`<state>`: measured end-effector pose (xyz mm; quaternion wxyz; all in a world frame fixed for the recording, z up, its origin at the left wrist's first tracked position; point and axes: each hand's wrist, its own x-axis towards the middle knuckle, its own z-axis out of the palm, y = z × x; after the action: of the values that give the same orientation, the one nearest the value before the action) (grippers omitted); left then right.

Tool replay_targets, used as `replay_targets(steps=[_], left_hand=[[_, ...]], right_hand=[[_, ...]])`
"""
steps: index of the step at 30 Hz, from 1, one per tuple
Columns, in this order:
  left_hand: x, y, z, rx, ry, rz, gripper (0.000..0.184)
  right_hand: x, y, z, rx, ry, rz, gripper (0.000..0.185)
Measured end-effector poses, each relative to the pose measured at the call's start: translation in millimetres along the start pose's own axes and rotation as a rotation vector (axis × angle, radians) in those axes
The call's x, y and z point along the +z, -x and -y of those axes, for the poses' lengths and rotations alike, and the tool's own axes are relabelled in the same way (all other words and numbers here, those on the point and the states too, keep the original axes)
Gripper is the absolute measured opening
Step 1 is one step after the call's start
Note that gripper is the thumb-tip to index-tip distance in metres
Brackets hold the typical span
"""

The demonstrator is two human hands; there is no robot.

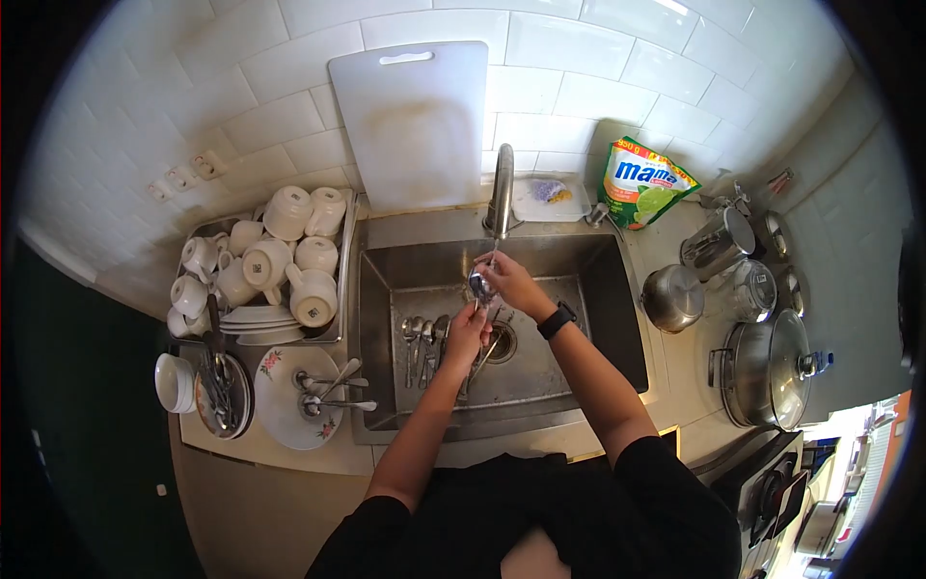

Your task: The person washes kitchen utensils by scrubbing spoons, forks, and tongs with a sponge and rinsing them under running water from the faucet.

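Note:
A metal spoon is under the tap, its rounded bowl facing up towards the spout. My left hand is closed around its handle. Fingers of my right hand close on the bowl from the right side; a black band circles that wrist. Both hands are above the steel sink. Below and left of them, several spoons lie on the sink floor. The drain is partly hidden by longer cutlery and my left hand.
A rack of white cups and plates stands left. In front of it are a flowered plate with spoons, and bowls. A green detergent pouch, sponge tray, steel pots and a lidded pot line the right.

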<state>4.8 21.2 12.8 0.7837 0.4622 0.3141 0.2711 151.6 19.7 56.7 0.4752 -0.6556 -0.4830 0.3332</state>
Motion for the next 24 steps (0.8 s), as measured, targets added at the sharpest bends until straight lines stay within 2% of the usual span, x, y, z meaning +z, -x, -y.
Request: replay_targets(steps=[3, 4, 6, 7, 9, 13, 17, 24], left_hand=[[-3.3, -6.5, 13.9, 0.259, -0.216, -0.167, 0.019], [-6.0, -6.7, 14.9, 0.326, -0.393, -0.200, 0.019], [-10.5, -6.3, 14.5, 0.457, -0.747, -0.257, 0.019], [-8.6, -4.4, 15.4, 0.391, -0.645, -0.249, 0.019], [-3.8, 0.2, 15.6, 0.261, -0.443, -0.234, 0.019], [-0.8, 1.6, 9.7, 0.179, -0.413, -0.193, 0.017], [-0.9, -4.8, 15.5, 0.227, -0.279, -0.139, 0.016], [5.1, -10.9, 5.6, 0.207, -0.222, -0.108, 0.018]], right_hand=[[2.5, 9.4, 17.8, 0.022, 0.101, 0.017, 0.038], [3.2, 10.5, 20.3, 0.010, 0.159, 0.006, 0.040], [6.5, 5.2, 6.8, -0.021, -0.027, 0.096, 0.038], [7.1, 3.8, 0.1, -0.034, -0.120, 0.139, 0.037], [-0.6, -5.1, -5.6, 0.101, -0.374, 0.071, 0.038], [-21.4, -25.4, -17.7, 0.369, -0.695, -0.156, 0.038], [-28.0, -45.8, -39.1, 0.388, -0.572, -0.233, 0.039], [-31.1, -72.5, -60.6, 0.312, -0.432, -0.182, 0.035]])
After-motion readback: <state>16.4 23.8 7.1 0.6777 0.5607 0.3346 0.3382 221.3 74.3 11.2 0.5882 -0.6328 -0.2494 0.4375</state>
